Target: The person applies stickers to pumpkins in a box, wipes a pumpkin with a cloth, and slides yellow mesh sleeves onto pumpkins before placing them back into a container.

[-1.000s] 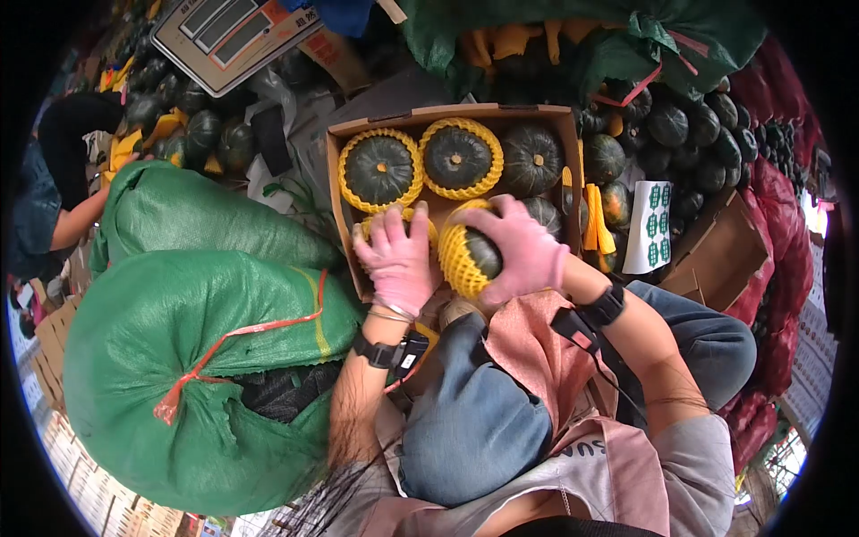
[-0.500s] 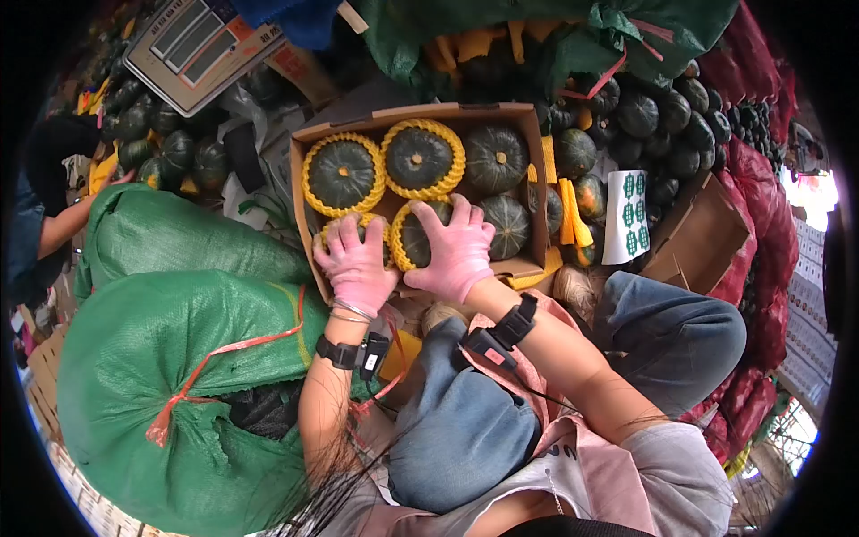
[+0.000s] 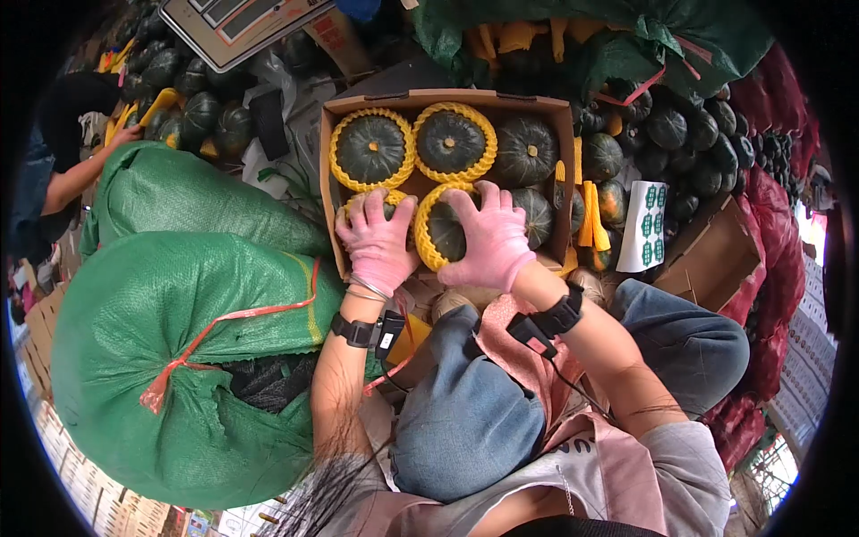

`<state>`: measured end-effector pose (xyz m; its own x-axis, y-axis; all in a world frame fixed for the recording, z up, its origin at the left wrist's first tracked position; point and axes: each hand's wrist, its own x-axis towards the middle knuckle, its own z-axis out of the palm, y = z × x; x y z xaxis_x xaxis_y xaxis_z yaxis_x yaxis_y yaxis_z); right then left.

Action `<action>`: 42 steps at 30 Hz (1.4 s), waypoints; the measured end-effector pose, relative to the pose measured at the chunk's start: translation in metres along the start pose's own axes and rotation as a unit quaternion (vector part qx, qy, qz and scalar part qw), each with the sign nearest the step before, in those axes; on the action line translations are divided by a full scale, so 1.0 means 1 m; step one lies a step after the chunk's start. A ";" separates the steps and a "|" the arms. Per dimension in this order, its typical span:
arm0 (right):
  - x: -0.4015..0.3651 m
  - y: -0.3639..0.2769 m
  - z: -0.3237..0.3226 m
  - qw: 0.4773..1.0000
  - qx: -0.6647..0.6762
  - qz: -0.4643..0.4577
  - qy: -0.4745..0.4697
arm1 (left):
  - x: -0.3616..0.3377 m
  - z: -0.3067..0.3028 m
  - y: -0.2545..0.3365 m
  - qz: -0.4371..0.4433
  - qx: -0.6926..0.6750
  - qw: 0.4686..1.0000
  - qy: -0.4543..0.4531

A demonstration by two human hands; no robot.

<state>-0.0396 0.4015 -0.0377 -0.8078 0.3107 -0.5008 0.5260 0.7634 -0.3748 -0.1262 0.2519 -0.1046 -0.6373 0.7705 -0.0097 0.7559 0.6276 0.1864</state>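
Observation:
A cardboard box holds several dark green squashes in two rows. Two in the far row, left and middle, wear yellow foam net sleeves; the far right one is bare. In the near row, my left hand, in a pink glove, rests curled over the left sleeved squash, mostly hiding it. My right hand, gloved too, has its fingers around the middle squash, whose yellow sleeve shows on its left side. To its right lies a bare squash.
Green sacks stand at the left. A scale is at the upper left. Loose squashes, a sticker sheet and an open carton lie right. Another person's arm reaches in at far left.
The view has shifted, so the box appears farther right and slightly higher. My right hand has slid a little toward the right side of the middle squash. My left hand stays on its squash.

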 end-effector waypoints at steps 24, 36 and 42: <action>0.001 0.047 0.025 0.940 0.281 -0.121 0.150 | 0.029 -0.014 0.037 -0.083 0.146 0.960 -0.224; -0.028 0.059 0.010 0.990 0.043 -0.072 0.110 | 0.009 -0.014 0.001 0.020 -0.003 0.996 -0.086; -0.013 0.070 0.038 0.978 0.049 -0.106 0.171 | 0.008 -0.010 0.003 0.006 -0.001 0.996 -0.085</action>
<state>0.0178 0.4292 -0.0865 -0.9344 0.3354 -0.1202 0.3467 0.7785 -0.5231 -0.1304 0.2592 -0.0939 -0.5935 0.7860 -0.1732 0.7630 0.6179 0.1896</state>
